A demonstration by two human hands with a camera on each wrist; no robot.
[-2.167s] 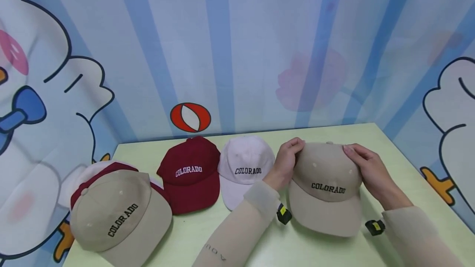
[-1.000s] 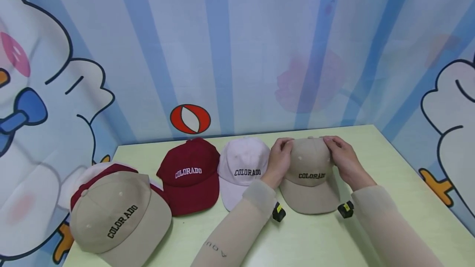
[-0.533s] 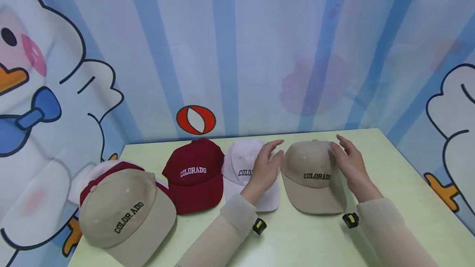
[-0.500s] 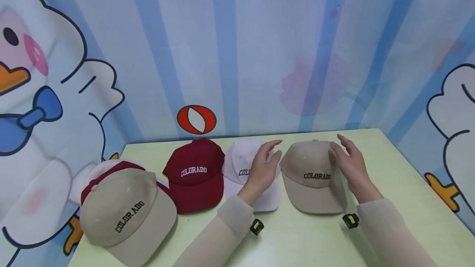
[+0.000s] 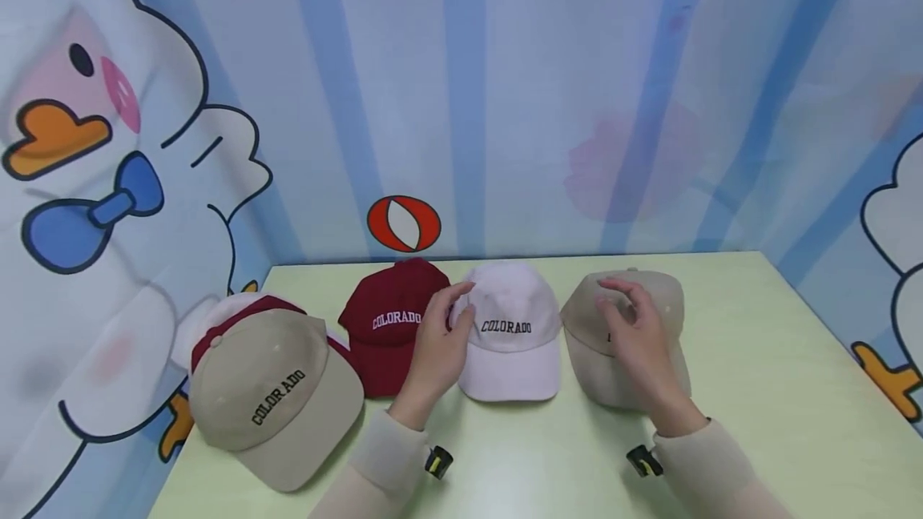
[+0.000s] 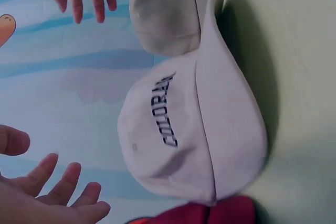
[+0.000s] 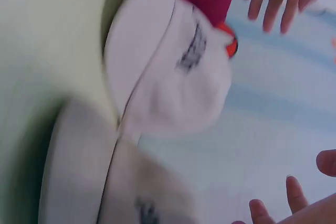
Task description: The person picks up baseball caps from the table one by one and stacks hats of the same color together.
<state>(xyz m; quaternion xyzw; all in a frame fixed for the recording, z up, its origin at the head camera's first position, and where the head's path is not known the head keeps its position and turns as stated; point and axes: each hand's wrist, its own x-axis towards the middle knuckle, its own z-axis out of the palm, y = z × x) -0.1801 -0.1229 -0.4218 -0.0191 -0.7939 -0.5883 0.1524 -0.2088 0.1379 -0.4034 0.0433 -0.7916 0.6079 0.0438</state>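
My left hand (image 5: 437, 343) hovers between a dark red baseball cap (image 5: 375, 335) and a white baseball cap (image 5: 512, 371). Its fingers are spread and hold nothing, as the left wrist view also shows. In front of a beige baseball cap (image 5: 663, 303) floats my right hand (image 5: 642, 347), fingers loosely bent and apart, partly hiding the cap's lettering. These three caps stand in a row at the back of the table, brims toward me, each lettered COLORADO. In the left wrist view the white cap (image 6: 163, 124) sits untouched beside the beige cap (image 6: 168, 19).
A tilted stack of caps stands at the table's left, with a beige cap (image 5: 277, 399) on top and dark red and white ones beneath. The pale green table (image 5: 519, 463) meets a blue striped cartoon backdrop (image 5: 505, 102) behind the row.
Both hands lowered the beige cap into the row beside the white cap, then let go. Since then the hands have moved left, and the head view has turned left.
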